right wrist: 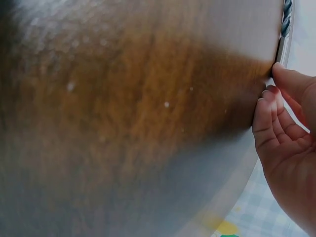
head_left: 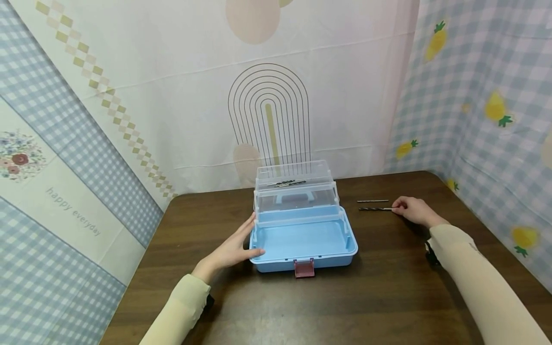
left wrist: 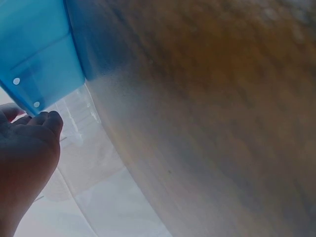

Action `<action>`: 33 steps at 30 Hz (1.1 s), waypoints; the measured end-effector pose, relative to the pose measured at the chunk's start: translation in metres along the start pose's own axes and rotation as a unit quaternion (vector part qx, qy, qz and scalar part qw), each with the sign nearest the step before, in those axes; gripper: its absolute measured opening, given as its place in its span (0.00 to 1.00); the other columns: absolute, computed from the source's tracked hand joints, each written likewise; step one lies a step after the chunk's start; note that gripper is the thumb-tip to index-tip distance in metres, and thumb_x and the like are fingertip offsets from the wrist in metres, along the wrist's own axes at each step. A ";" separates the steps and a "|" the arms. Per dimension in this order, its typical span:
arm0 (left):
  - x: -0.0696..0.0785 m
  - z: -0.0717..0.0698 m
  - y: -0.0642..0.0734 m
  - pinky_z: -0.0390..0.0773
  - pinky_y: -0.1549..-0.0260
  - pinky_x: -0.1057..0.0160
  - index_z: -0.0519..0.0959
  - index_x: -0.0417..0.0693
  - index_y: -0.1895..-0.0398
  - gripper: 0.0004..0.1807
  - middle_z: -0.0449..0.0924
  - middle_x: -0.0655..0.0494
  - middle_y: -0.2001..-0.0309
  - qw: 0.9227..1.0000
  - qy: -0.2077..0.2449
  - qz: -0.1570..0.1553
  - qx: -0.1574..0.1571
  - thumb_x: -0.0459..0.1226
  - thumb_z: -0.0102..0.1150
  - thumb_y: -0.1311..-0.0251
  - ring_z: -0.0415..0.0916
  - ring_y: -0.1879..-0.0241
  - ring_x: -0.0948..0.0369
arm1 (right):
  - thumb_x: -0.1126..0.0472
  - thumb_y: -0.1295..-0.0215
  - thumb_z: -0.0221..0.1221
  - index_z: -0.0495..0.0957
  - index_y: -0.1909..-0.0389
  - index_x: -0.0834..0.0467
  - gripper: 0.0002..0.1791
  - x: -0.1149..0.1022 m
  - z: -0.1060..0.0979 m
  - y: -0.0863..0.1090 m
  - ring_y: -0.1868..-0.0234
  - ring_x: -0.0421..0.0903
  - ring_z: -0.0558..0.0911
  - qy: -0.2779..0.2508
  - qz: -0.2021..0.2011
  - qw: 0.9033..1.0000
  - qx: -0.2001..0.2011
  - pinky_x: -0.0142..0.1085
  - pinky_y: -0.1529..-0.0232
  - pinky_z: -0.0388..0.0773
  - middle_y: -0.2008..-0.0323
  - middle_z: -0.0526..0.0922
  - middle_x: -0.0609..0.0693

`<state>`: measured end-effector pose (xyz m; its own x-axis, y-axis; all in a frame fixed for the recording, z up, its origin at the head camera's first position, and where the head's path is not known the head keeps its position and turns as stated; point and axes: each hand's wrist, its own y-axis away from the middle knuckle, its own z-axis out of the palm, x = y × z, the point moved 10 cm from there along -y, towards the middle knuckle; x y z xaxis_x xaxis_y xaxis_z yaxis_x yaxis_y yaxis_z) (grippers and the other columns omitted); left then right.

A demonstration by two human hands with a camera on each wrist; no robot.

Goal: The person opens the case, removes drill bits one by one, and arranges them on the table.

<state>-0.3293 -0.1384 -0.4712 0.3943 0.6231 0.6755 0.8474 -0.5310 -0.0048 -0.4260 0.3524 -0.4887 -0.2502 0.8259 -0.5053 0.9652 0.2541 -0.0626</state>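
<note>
Bit [head_left: 374,209], dark and fluted, right of the blue box [head_left: 302,237], its pale shank end pinched between thumb and fingers of the right hand [head_left: 413,210], as seen on my remote head feed; from here I cannot tell whether it is clear of the brown table [head_left: 302,306]. The left hand [head_left: 233,247], thumb and fingers spread wide, touches the box's left side, thumb over the rim near the front corner. A thin bit [head_left: 373,201] lies just behind the pinched one, roughly parallel. I see the box open mid-table, pink latch [head_left: 304,269] hanging at its front, clear tiers [head_left: 325,196] raised at its rear, more bits [head_left: 290,183] in the upper one. Pale sleeves [head_left: 470,273] cover both arms, a dark band [head_left: 431,254] at each wrist. Behind hangs patterned cloth [head_left: 189,110], with blue checks and pineapples at right.
</note>
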 end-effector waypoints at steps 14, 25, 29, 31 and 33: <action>0.001 0.000 0.001 0.52 0.28 0.42 0.40 0.56 0.17 0.55 0.30 0.69 0.19 1.000 0.009 0.002 0.000 0.55 0.66 0.37 0.38 0.21 0.56 | 0.62 0.26 0.57 0.77 0.55 0.68 0.11 -0.001 -0.002 -0.001 0.65 0.53 0.75 0.004 -0.008 1.000 0.014 0.51 0.60 0.72 0.67 0.79 0.58; 0.003 -0.001 -0.001 0.51 0.28 0.44 0.42 0.50 0.18 0.56 0.30 0.68 0.19 1.000 0.000 0.007 0.002 0.55 0.67 0.37 0.37 0.21 0.57 | 0.63 0.26 0.56 0.78 0.51 0.69 0.12 0.000 0.001 -0.002 0.60 0.58 0.79 -0.007 -0.012 1.000 -0.004 0.56 0.58 0.74 0.59 0.82 0.64; 0.002 -0.001 -0.001 0.51 0.28 0.44 0.42 0.50 0.18 0.56 0.30 0.68 0.19 1.000 0.001 0.006 0.001 0.55 0.66 0.38 0.37 0.21 0.57 | 0.61 0.25 0.56 0.78 0.50 0.69 0.14 0.000 0.002 -0.003 0.58 0.60 0.79 -0.007 -0.010 1.000 -0.017 0.57 0.57 0.75 0.57 0.82 0.65; 0.002 -0.001 -0.001 0.51 0.28 0.44 0.42 0.50 0.18 0.56 0.30 0.68 0.19 1.000 0.002 0.005 0.000 0.55 0.66 0.38 0.37 0.21 0.57 | 0.61 0.25 0.56 0.78 0.50 0.69 0.14 0.000 0.003 -0.003 0.58 0.59 0.79 -0.007 -0.008 1.000 -0.018 0.56 0.57 0.74 0.57 0.82 0.65; 0.002 -0.001 -0.001 0.51 0.28 0.44 0.42 0.51 0.18 0.56 0.30 0.68 0.19 1.000 0.002 0.006 0.001 0.55 0.66 0.38 0.37 0.21 0.57 | 0.61 0.25 0.56 0.78 0.50 0.69 0.14 0.000 0.003 -0.003 0.58 0.59 0.79 -0.009 -0.006 1.000 -0.019 0.56 0.57 0.74 0.58 0.81 0.64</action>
<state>-0.3293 -0.1373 -0.4696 0.4026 0.6142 0.6787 0.8435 -0.5370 -0.0144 -0.4291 0.3504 -0.4910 -0.2598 0.8133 -0.5207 0.9585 0.2826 -0.0369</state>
